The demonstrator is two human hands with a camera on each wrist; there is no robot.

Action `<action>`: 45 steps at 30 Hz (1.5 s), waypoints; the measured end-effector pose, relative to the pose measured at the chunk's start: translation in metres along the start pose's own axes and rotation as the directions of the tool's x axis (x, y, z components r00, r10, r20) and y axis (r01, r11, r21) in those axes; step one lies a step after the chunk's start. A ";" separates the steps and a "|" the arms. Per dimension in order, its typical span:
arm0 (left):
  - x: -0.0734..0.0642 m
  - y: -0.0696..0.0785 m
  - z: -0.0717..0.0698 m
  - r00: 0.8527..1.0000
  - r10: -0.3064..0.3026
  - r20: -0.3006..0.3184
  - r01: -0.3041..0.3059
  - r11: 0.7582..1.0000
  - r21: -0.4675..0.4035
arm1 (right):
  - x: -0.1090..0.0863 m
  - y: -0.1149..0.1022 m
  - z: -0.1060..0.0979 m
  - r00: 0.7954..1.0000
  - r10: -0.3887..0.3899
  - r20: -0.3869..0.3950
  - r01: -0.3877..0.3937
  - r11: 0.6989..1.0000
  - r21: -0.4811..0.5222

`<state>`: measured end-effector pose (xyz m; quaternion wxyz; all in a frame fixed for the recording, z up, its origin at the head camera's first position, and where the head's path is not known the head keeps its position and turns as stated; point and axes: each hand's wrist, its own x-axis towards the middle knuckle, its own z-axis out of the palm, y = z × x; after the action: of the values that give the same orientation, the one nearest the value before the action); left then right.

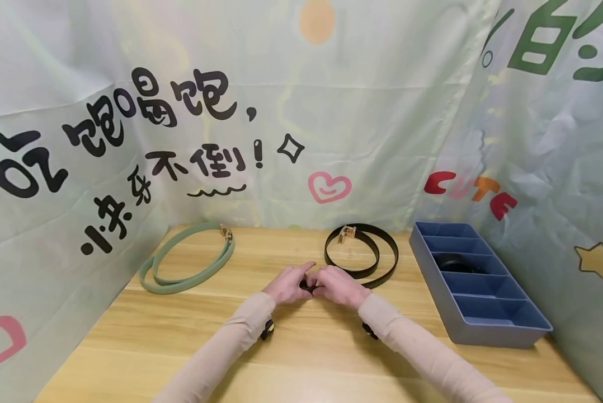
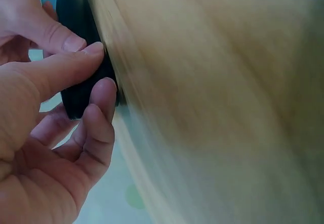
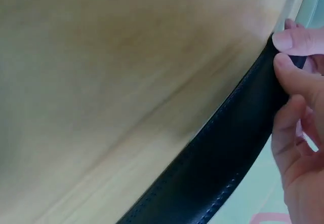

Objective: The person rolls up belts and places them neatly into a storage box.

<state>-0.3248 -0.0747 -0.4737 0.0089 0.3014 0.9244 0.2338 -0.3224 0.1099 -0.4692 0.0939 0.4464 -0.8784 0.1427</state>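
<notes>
Both hands meet near the middle of the wooden table, in front of a loosely coiled black belt [image 1: 395,252] with a gold-coloured buckle [image 1: 347,232]. My left hand [image 1: 287,284] pinches a black strap end [image 2: 78,100] between thumb and fingers. Right beside it, my right hand [image 1: 340,284] pinches the same strap. In the right wrist view the stitched black strap [image 3: 202,158] runs from the fingertips toward the lower edge. It appears to be the belt's free end, though the hands partly hide where it joins the coil.
A pale green belt [image 1: 173,288] with a gold-coloured buckle lies coiled at the back left. To the right stands a blue-grey divided box [image 1: 434,305], with a black rolled item [image 1: 455,263] in its middle compartment. Printed cloth walls [image 1: 372,140] enclose the table [image 1: 301,347].
</notes>
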 end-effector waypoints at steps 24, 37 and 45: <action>0.005 0.008 -0.011 1.000 -0.010 0.011 0.009 1.000 0.017 | -0.001 0.002 -0.007 0.997 -0.075 -0.013 0.073 0.990 -0.120; 0.000 0.006 -0.005 1.000 -0.016 0.008 0.016 1.000 0.020 | -0.001 -0.004 -0.006 0.991 -0.124 0.051 0.127 0.989 -0.073; 0.003 0.008 -0.006 1.000 -0.001 0.019 0.000 0.999 0.050 | -0.001 -0.002 -0.003 0.993 -0.117 0.013 0.117 0.992 -0.044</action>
<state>-0.3234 -0.0697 -0.4647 0.0099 0.3035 0.9299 0.2076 -0.3198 0.1102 -0.4660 0.1076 0.4957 -0.8541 0.1148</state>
